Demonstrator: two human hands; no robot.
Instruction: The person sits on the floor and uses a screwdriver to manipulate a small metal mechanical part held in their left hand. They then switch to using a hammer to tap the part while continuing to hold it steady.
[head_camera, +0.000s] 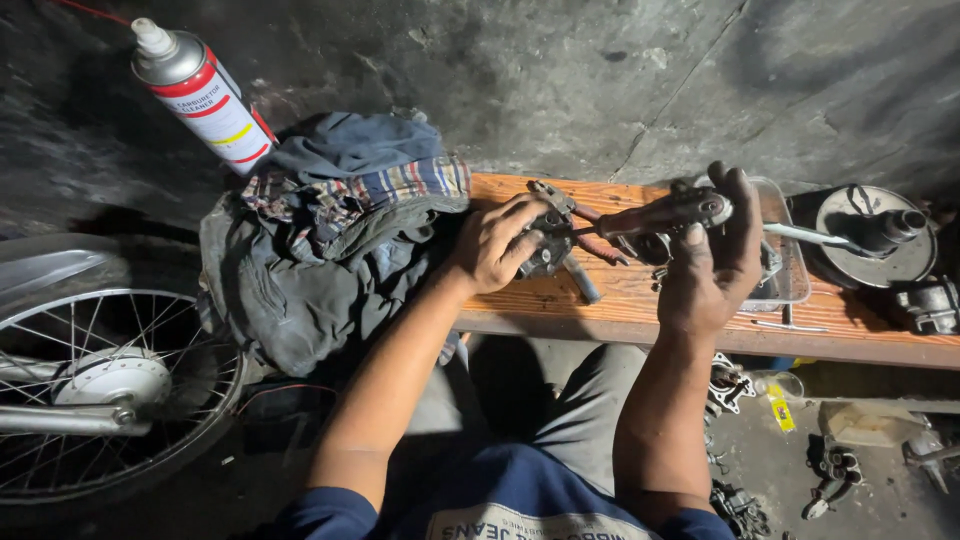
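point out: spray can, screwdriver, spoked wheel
spray can (205, 98), head view, on its white label.
screwdriver (668, 212), head view, on the dark handle in the right hand.
spoked wheel (110, 380), head view, on the hub.

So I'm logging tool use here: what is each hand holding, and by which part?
The right hand grips a screwdriver by its dark handle. The left hand clasps a small dark metal part around its side, on the wooden bench.

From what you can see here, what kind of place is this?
Probably a small motorcycle repair shop. A spoked wheel stands at the left, a spray can stands by the rags, and greasy metal parts lie on the wooden bench and the floor.
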